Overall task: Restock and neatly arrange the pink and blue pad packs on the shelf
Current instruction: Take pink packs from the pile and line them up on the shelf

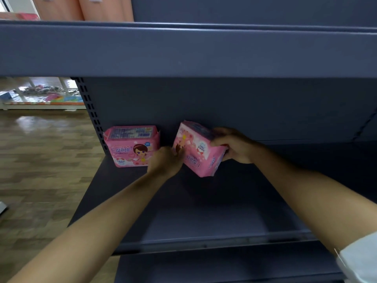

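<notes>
Your right hand (234, 146) grips the tilted pink pack (199, 149) at its right end, fingers curled round it. Your left hand (165, 161) meets its left edge with bent fingers (pinch unclear). The pack's long axis runs diagonally, upper left to lower right, printed face toward you. The upright pink pack (131, 146) stands just left, at the grey shelf (204, 211) back corner. The wooden floor (40, 160) lies beyond.

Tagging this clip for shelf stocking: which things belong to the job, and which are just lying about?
Job: standing pink pack; tilted pink pack, held by left hand and right hand; shelf.
Lying about: colourful goods on the far low stand; peach panels above.
</notes>
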Motion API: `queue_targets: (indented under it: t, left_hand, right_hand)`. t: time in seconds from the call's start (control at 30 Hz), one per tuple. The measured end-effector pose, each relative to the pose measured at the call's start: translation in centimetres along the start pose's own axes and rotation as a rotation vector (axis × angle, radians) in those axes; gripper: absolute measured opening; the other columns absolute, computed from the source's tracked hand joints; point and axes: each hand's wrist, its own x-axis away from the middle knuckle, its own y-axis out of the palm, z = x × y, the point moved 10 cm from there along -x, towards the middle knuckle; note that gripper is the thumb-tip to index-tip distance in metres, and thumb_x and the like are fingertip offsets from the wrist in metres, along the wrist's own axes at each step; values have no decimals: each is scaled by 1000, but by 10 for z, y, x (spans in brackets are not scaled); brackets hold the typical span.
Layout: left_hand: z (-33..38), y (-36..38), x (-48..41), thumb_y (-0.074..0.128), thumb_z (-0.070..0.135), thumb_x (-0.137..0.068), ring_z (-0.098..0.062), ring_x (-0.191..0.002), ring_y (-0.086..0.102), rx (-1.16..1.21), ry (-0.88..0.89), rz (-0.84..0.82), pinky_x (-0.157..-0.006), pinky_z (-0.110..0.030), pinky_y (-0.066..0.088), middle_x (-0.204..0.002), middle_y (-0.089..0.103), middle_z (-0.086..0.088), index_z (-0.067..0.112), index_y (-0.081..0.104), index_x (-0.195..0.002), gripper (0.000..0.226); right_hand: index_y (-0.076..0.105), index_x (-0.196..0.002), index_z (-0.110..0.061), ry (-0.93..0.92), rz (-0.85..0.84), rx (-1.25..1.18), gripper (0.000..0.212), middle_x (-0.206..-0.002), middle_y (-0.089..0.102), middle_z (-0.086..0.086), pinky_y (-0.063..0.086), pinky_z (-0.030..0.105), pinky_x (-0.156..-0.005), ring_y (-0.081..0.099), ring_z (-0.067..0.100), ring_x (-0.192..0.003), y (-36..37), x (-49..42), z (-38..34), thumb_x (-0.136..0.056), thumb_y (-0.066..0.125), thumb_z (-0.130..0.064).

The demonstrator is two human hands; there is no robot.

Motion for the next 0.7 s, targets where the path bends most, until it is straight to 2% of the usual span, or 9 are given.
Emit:
queue_targets:
  t: [0.03, 0.1, 0.17, 0.27, 0.33, 0.47, 0.53, 0.63, 0.7]
  left_hand:
    - [-8, 13, 4, 43, 55, -94, -23, -74, 65, 153, -108, -89, -63, -34, 55, -79, 65, -7, 13, 56, -76, 48]
    - [-13, 36, 15, 41, 66, -90, -25, -90, 65, 451, -263, -237, -79, -38, 56, -104, 65, -10, 12, 57, -101, 57]
    - [0, 51, 21, 40, 71, -86, -25, -103, 62, 657, -266, -351, -86, -41, 52, -119, 60, -7, 22, 49, -126, 63]
    - [19, 54, 21, 51, 65, -85, -25, -105, 64, 890, -204, -401, -91, -49, 51, -119, 64, 1, 34, 45, -128, 53]
    - [25, 53, 19, 58, 57, -86, -22, -103, 65, 930, -162, -398, -92, -50, 51, -119, 65, 4, 34, 45, -129, 50]
    - [23, 51, 13, 66, 52, -82, -17, -104, 65, 891, -112, -358, -92, -49, 51, -118, 66, 8, 33, 45, -129, 55]
    - [15, 44, 7, 71, 49, -79, -15, -103, 66, 929, -110, -279, -89, -47, 53, -120, 66, 7, 28, 44, -129, 61]
    - [3, 26, 2, 72, 44, -80, -19, -105, 64, 919, -148, -94, -83, -40, 56, -123, 61, 0, 20, 31, -136, 73]
    - [-1, 20, 1, 66, 49, -83, -21, -108, 61, 864, -190, -26, -81, -40, 56, -125, 57, -3, 20, 25, -141, 77]
  right_hand:
    - [58, -121, -14, -9, -8, -57, 43, -119, 65, 13, 53, 54, -88, 62, 30, -109, -1, 0, 1, -79, 66, -6]
    - [62, -114, -13, -29, -47, -189, 41, -115, 66, 14, 52, 53, -89, 62, 30, -109, 1, 2, 0, -74, 65, -9]
    - [64, -108, -14, -42, -90, -327, 35, -110, 67, 13, 50, 54, -91, 62, 31, -108, 3, 4, 0, -73, 62, -10]
    - [60, -120, -10, -48, -117, -429, 47, -118, 62, 15, 46, 55, -97, 56, 35, -116, 1, 6, 3, -73, 61, -12]
    - [54, -129, -8, -48, -129, -432, 57, -124, 59, 17, 45, 55, -99, 53, 36, -120, 0, 7, 5, -73, 60, -13]
    - [50, -134, -8, -58, -137, -367, 63, -127, 57, 18, 48, 51, -95, 54, 35, -120, -3, 8, 2, -72, 61, -12]
    - [52, -131, -11, -67, -139, -314, 64, -125, 58, 16, 50, 49, -90, 56, 34, -117, -4, 9, -1, -69, 64, -10]
    - [58, -115, -21, -80, -83, -260, 52, -113, 65, 5, 53, 46, -83, 61, 27, -107, -10, 11, -7, -65, 64, -7]
    - [57, -120, -19, -101, -79, -180, 58, -117, 65, 7, 53, 44, -84, 61, 28, -110, -10, 11, -10, -64, 64, -5]
